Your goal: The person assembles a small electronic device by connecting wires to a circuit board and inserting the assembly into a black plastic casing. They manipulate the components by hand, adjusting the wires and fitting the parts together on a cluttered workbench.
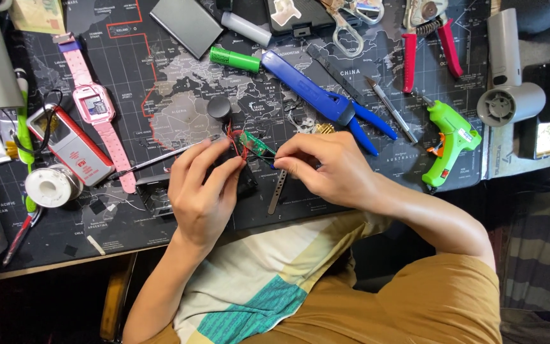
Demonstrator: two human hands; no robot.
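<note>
Head view: the left hand (202, 191) pinches a small green circuit board (251, 144) at the middle of the map-printed mat (377, 159); right hand (326, 167) fingertips close on its thin wires (red ones show). Tugging could likely snap a wire. Tweezers (277, 189) lie just below the board.

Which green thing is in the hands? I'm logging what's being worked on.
The small green circuit board, pinched between left hand and right hand. The green battery and green glue gun lie untouched farther off.
</note>
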